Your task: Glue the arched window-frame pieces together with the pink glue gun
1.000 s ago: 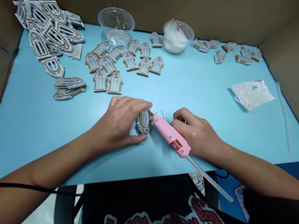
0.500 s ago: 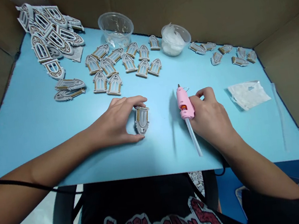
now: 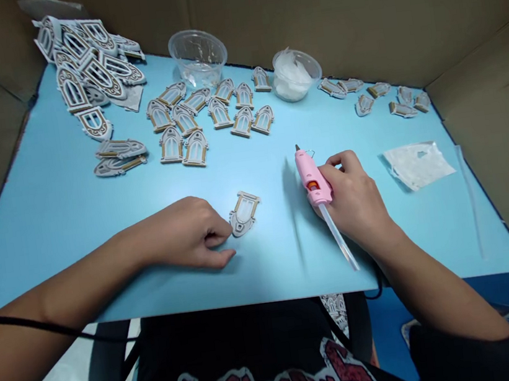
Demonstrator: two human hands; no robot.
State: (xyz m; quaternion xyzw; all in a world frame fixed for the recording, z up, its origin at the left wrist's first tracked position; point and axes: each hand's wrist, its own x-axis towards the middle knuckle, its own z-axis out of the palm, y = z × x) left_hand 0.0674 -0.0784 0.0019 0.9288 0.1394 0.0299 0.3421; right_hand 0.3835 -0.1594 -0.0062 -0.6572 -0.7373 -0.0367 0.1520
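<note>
A small grey-white arched window piece (image 3: 245,213) with gold side strips lies flat on the blue table, its arched end pointing toward me. My left hand (image 3: 195,236) rests just left of it, fingers curled and thumb apart, with a fingertip at the piece's edge; whether it touches is hard to tell. Nothing is held in that hand. My right hand (image 3: 353,193) is wrapped around a pink hot glue gun (image 3: 313,176), nozzle pointing away from me. A clear glue stick (image 3: 339,238) sticks out of its back end. The gun's handle is hidden by my fingers.
Larger arched frames (image 3: 88,68) are heaped at the back left. Several small window pieces (image 3: 195,148) lie mid-table, with more at the back right. Two clear tubs (image 3: 198,54) stand behind, one holding white material (image 3: 291,76). A white plastic bag (image 3: 418,164) lies right. Cardboard walls (image 3: 328,6) enclose the table.
My left hand has let go of the window piece, curled its fingers and drawn back left. The piece now lies flat, slightly turned. The glue gun stays in my right hand.
</note>
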